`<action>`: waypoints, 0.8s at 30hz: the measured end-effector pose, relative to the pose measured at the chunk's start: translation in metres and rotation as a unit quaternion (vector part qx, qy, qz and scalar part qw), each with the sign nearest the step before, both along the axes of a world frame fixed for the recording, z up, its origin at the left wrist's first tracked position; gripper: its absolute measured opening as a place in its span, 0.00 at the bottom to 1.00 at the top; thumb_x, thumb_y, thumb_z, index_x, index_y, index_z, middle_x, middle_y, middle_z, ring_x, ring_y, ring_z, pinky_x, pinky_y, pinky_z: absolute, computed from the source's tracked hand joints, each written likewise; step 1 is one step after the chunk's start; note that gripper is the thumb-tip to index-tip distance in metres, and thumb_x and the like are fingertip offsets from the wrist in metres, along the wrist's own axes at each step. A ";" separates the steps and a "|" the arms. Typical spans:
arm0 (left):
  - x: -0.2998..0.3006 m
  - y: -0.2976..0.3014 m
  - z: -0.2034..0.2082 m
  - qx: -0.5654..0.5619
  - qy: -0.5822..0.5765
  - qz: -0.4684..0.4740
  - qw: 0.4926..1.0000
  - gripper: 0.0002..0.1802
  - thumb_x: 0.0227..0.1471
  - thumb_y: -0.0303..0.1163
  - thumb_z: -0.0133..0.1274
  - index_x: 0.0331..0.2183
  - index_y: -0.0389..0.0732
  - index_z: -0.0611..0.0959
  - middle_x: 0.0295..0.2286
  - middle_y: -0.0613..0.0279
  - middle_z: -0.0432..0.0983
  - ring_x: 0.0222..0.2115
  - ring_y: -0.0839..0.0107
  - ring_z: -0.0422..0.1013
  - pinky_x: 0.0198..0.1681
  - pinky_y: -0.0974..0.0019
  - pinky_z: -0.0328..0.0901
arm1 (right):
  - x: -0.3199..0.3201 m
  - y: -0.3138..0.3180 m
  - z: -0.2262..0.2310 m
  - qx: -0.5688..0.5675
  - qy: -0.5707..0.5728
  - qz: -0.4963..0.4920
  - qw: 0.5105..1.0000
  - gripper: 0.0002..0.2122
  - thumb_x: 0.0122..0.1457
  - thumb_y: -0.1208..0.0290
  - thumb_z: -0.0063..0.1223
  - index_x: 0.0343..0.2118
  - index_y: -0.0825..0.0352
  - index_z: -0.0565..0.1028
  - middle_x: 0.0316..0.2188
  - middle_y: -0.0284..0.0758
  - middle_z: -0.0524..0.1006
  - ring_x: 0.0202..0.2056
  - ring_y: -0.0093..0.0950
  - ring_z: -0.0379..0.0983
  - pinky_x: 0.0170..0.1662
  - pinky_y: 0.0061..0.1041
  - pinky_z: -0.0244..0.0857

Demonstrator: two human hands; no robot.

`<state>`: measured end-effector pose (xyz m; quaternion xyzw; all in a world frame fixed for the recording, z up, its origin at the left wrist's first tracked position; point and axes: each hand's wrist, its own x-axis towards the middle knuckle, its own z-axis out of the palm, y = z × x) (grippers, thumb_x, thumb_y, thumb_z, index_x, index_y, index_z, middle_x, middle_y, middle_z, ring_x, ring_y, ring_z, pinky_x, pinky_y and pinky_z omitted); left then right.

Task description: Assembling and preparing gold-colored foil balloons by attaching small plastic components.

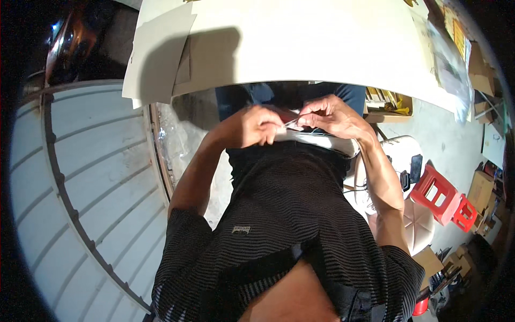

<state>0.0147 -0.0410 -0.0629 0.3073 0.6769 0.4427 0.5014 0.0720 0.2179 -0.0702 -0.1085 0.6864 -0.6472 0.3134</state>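
Observation:
My left hand (255, 126) is closed and slightly blurred, its fingertips pinched together above my lap. Opposite it, my right hand (333, 119) pinches thumb against forefinger. Between the two sets of fingertips runs a thin, shiny, strand-like piece (291, 122), too small to name surely. Just below the hands, a white bundle (316, 140) of what look like long thin strands lies across my lap, reaching under my right wrist. What the curled fingers of my left hand cover is hidden.
A cream-topped table (322, 43) stands ahead, with a loose pale sheet (161, 53) at its left. Beneath its right side sits an open carton (389, 115). To my right are a pale padded chair (399, 147), a dark phone (416, 168) and red plastic stools (437, 196). A ribbed white panel (102, 188) spans the left.

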 end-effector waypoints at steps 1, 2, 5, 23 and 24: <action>0.002 0.001 0.005 0.039 -0.047 -0.020 0.998 0.13 0.63 0.30 0.46 0.36 0.33 0.83 0.20 0.65 0.75 0.19 0.79 0.69 0.23 0.73 0.64 | 0.000 -0.001 0.000 0.001 0.002 0.000 1.000 0.09 0.64 0.70 0.55 0.39 0.70 0.80 0.29 0.29 0.79 0.29 0.17 0.70 0.34 0.19 0.66; 0.002 0.002 0.010 0.037 -0.099 -0.006 0.994 0.13 0.63 0.31 0.47 0.37 0.33 0.83 0.19 0.66 0.74 0.18 0.79 0.68 0.22 0.73 0.63 | 0.000 -0.005 0.000 -0.021 0.006 -0.038 0.999 0.09 0.64 0.70 0.54 0.39 0.70 0.80 0.28 0.30 0.80 0.29 0.17 0.70 0.34 0.19 0.67; 0.004 0.008 0.024 0.081 -0.154 0.200 0.964 0.13 0.63 0.31 0.47 0.38 0.31 0.80 0.19 0.67 0.72 0.16 0.79 0.64 0.22 0.74 0.62 | 0.010 -0.019 -0.015 -0.006 0.037 -0.101 0.994 0.09 0.66 0.71 0.51 0.37 0.70 0.80 0.28 0.31 0.80 0.27 0.18 0.71 0.33 0.22 0.68; 0.022 0.011 0.024 0.116 0.018 0.072 0.990 0.15 0.61 0.22 0.45 0.49 0.34 0.78 0.41 0.58 0.80 0.27 0.78 0.72 0.29 0.73 0.67 | 0.028 -0.013 0.027 0.011 0.164 -0.169 0.972 0.10 0.68 0.70 0.45 0.33 0.70 0.75 0.24 0.32 0.73 0.26 0.21 0.67 0.30 0.24 0.64; 0.022 0.012 0.038 0.149 -0.085 0.049 0.984 0.14 0.61 0.22 0.44 0.47 0.33 0.79 0.37 0.60 0.81 0.25 0.78 0.72 0.27 0.73 0.67 | 0.022 -0.005 0.029 0.042 0.139 -0.169 0.975 0.06 0.66 0.77 0.46 0.31 0.69 0.73 0.27 0.35 0.75 0.29 0.24 0.70 0.34 0.26 0.68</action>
